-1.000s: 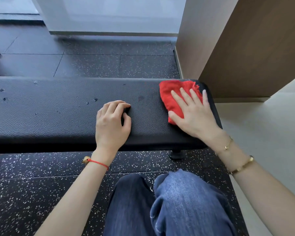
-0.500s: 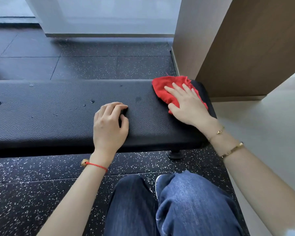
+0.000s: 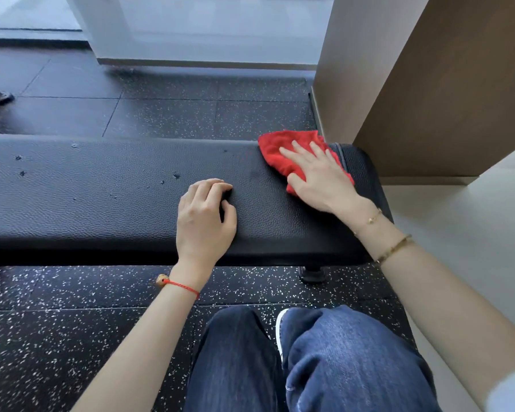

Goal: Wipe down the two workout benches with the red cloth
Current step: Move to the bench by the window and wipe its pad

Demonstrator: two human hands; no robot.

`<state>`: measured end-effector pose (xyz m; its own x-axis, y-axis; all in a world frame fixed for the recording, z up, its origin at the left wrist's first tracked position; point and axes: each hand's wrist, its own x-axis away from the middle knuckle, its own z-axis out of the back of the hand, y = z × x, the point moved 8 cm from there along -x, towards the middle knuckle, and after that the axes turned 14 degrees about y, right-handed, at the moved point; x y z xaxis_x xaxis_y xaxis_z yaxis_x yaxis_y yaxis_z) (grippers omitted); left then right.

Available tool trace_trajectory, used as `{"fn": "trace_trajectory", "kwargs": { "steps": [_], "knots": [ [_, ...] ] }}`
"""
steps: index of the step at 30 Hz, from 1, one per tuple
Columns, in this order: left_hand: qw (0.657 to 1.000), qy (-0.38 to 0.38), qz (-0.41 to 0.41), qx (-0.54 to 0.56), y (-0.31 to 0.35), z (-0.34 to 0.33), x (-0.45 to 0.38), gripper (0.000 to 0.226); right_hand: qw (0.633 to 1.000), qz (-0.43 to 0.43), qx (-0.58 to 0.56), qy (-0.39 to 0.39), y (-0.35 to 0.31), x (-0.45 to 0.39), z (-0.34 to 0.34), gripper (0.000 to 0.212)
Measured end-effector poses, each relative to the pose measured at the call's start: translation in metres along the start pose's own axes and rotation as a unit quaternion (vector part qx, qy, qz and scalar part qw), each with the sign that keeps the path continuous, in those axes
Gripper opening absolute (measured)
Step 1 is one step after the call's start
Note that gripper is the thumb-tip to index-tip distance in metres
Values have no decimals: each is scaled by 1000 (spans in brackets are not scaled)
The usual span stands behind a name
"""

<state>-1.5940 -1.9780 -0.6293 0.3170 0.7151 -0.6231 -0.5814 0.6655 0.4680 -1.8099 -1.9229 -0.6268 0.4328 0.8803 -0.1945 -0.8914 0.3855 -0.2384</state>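
A black padded workout bench (image 3: 101, 203) runs across the view from left to right, with small drops of liquid on its left and middle parts. The red cloth (image 3: 283, 147) lies on the bench's far right end, at its back edge. My right hand (image 3: 321, 176) presses flat on the cloth, fingers spread. My left hand (image 3: 202, 221) rests on the bench's front middle with the fingers curled under, holding nothing. Only one bench is in view.
A wall corner and a brown panel (image 3: 443, 93) stand just behind the bench's right end. The floor is black speckled rubber (image 3: 57, 337); pale floor (image 3: 473, 233) lies to the right. My knees in blue jeans (image 3: 309, 361) are below. A bench foot (image 3: 312, 273) shows underneath.
My right hand has slid the red cloth away from me, towards the bench's far edge and slightly left. My left hand has stayed in place.
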Motion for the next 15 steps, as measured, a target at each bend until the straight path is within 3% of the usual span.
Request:
{"fn": "trace_trajectory", "kwargs": {
  "steps": [3,9,15],
  "knots": [
    [1000,9,8,-11,0,3,0,24,1000,4,23,-11,-30,-24,-12,58],
    [999,21,17,-16,-2,5,0,23,992,124,-16,-4,-60,29,-9,60],
    [999,13,25,-22,0,6,0,22,1000,26,4,-15,-2,-2,-2,59]
  ]
}}
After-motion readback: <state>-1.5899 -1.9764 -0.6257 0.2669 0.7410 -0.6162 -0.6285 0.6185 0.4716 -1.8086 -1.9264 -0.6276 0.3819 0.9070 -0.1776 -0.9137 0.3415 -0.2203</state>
